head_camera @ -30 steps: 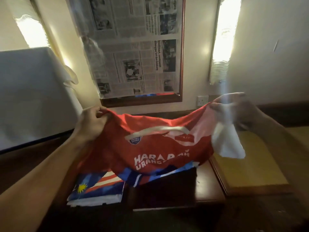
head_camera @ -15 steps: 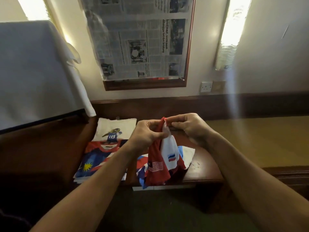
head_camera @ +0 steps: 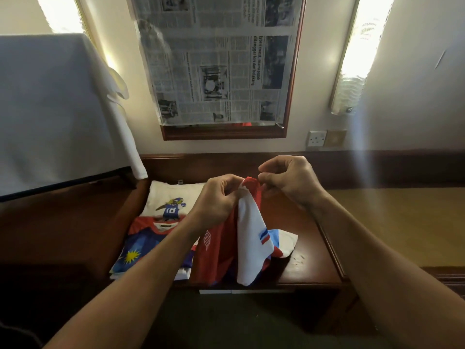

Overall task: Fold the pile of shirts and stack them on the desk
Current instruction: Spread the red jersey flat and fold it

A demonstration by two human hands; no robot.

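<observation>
A red jersey (head_camera: 216, 250) with white sleeves hangs doubled over above the dark wooden desk (head_camera: 309, 263). My left hand (head_camera: 216, 200) pinches its top edge from the left. Touching the same top edge from the right is my right hand (head_camera: 289, 180), thumb and forefinger closed on the fabric. The jersey's lower end rests on the desk. To the left lies a stack of folded shirts (head_camera: 161, 238): a white shirt with a number 18 figure underneath and a red and blue shirt with a yellow star on top.
A white-draped box (head_camera: 50, 109) stands at the left. A framed newspaper (head_camera: 221, 64) hangs on the wall behind, with a wall socket (head_camera: 317, 138) to its right. A lighter wooden surface (head_camera: 397, 222) extends to the right. Dark floor lies below.
My hands, spread wide with the jersey stretched open a second ago, have come together, doubling the jersey. The view has tilted down, showing the folded stack.
</observation>
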